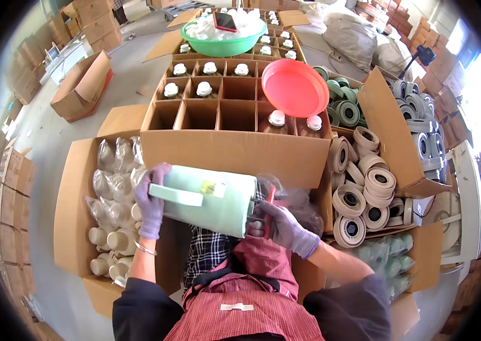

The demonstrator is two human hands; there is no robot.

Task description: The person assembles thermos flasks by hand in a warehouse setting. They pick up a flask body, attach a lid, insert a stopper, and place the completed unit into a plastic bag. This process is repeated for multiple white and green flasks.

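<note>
A mint-green jug body (pixel 212 199) with a side handle lies tilted on its side above my lap. My left hand (pixel 151 199), in a lavender glove, is closed around its left end beside the handle. At the jug's right end my right hand (pixel 291 228), gloved alike, grips a red-handled tool (pixel 271 198). Part of that tool is hidden by my fingers, and I cannot make out how it meets the jug. Just ahead stands a divided carton (pixel 229 145) with several white-capped bottles (pixel 203 89) in its compartments.
A red basin (pixel 294 88) rests on the divided carton; a green basin (pixel 223 46) behind holds clear plastic pieces and a phone (pixel 225 21). Bagged cream parts (pixel 118 241) fill a box at left. Cream rings (pixel 360 193) and green rings (pixel 345 111) fill boxes at right.
</note>
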